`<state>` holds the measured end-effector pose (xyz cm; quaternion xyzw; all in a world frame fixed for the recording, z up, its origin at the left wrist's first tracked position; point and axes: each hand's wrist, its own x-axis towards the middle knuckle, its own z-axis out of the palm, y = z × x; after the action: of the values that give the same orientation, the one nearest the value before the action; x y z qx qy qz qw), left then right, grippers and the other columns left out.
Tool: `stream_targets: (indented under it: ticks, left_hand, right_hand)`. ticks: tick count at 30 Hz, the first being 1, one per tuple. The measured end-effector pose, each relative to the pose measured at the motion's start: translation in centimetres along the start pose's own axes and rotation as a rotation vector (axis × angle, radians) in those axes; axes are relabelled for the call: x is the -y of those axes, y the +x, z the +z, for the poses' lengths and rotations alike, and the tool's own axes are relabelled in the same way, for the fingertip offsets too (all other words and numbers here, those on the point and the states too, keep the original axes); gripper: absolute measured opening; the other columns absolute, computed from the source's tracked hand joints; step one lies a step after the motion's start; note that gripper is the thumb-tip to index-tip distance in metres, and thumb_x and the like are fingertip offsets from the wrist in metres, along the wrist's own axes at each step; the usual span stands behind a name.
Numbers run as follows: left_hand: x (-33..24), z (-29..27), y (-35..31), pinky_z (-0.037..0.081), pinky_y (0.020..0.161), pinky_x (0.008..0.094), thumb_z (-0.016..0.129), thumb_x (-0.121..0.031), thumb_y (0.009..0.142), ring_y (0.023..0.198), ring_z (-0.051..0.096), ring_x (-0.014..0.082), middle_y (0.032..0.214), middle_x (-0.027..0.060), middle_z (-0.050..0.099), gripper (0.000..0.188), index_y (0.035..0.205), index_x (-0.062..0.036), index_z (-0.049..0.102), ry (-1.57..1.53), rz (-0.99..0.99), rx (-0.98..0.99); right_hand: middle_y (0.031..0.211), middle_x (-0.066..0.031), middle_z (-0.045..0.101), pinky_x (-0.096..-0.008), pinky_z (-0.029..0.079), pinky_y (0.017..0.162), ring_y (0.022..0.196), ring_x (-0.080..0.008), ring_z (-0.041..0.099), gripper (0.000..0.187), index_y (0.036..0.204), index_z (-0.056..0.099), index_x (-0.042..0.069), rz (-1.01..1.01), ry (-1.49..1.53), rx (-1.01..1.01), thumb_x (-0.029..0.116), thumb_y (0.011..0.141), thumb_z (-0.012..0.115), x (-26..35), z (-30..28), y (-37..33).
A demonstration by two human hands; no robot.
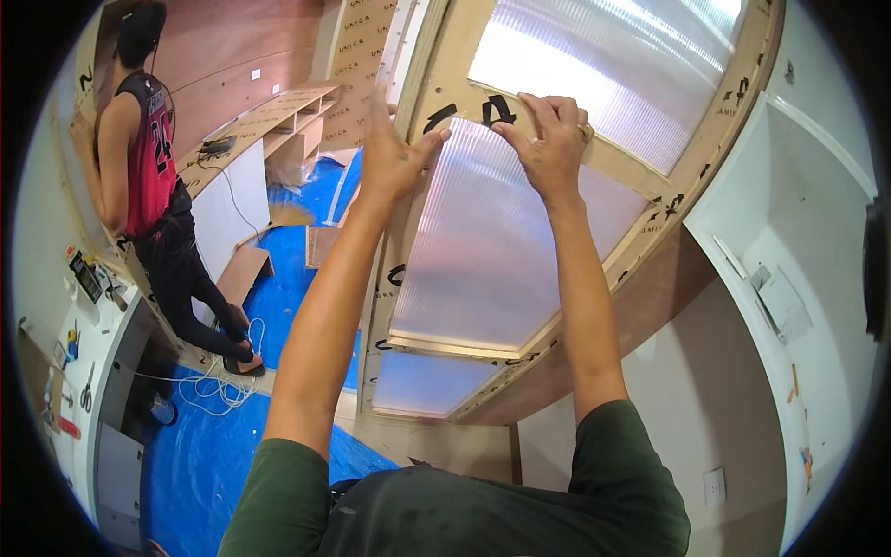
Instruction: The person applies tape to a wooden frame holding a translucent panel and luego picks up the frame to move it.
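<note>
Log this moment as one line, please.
left hand: spread, thumb near ribbed panel; right hand: near panel's top edge, grip unclear; panel: at wooden frame; co-worker: standing, left side

The panel (483, 232) looks like ribbed, glossy, translucent plastic; the frame (455, 70), matt wood; the floor sheet (213, 483), crinkled shiny plastic; the shirt (427, 511), matt cloth.

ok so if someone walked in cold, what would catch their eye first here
Probably the shiny ribbed translucent panel in the middle, set against a big wooden frame, with the left hand and right hand raised near its upper end. Next, the bright blue sheeting on the floor at left, and the person in a red and black jersey standing at upper left.
</note>
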<state>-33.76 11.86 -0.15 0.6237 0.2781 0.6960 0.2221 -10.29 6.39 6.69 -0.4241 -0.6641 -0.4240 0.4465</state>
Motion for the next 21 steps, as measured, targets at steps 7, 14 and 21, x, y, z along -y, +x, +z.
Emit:
stream_targets:
  ticks: [7,14,21]
  left_hand:
    - [0.0,0.4,0.1,0.052,0.110,0.0447,0.097,-0.035,0.077,0.132,0.065,0.0419,0.144,0.0333,0.062,0.111,0.159,0.0046,0.034,0.013,-0.022,0.020]
    - [3.4,0.4,-0.6,0.048,0.113,0.0454,0.089,-0.043,0.086,0.137,0.061,0.0390,0.145,0.0324,0.061,0.101,0.159,0.0035,0.037,0.127,0.175,0.043]
    - [17.8,-16.6,-19.9,0.049,0.112,0.0429,0.075,-0.048,0.099,0.131,0.064,0.0323,0.142,0.0244,0.065,0.078,0.153,0.0034,0.052,0.231,-0.101,0.312]
  right_hand:
    - [0.112,-0.0041,0.059,-0.0491,0.038,0.097,0.109,-0.0272,0.052,0.065,0.118,0.080,0.019,-0.023,-0.047,-0.026,0.066,0.075,0.088,0.2,0.5,0.2]
    - [0.106,-0.0077,0.064,-0.0465,0.044,0.095,0.106,-0.0306,0.058,0.062,0.117,0.081,0.018,-0.096,-0.152,-0.072,0.063,0.075,0.090,-2.3,1.1,-1.2]
    - [0.114,-0.0174,0.067,-0.0485,0.051,0.094,0.109,-0.0317,0.064,0.053,0.127,0.072,-0.002,-0.125,-0.236,-0.324,0.033,0.089,0.086,4.5,2.7,-6.4]
